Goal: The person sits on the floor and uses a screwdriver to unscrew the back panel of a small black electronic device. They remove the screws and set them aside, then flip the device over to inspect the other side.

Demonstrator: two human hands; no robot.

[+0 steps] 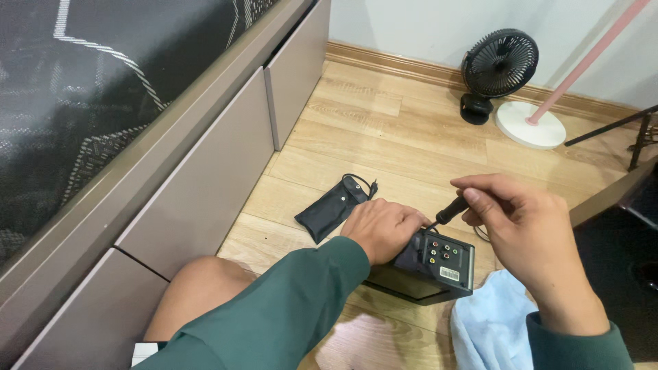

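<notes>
Left hand [381,226] covers the top-left of the black box [439,267], so that part is hidden. Box tip of the screwdriver [449,211] is hard to see; it goes in behind the fingers. Blue cloth [490,325] is cut off at the bottom edge. Left grip is wrapped on the box, arm bent over the knee. Right hand [521,229] has its grip pinched tight on the screwdriver handle, wrist up. Box sits on the wood floor [384,130], btwn both hands, next to a black pouch [330,207].
</notes>
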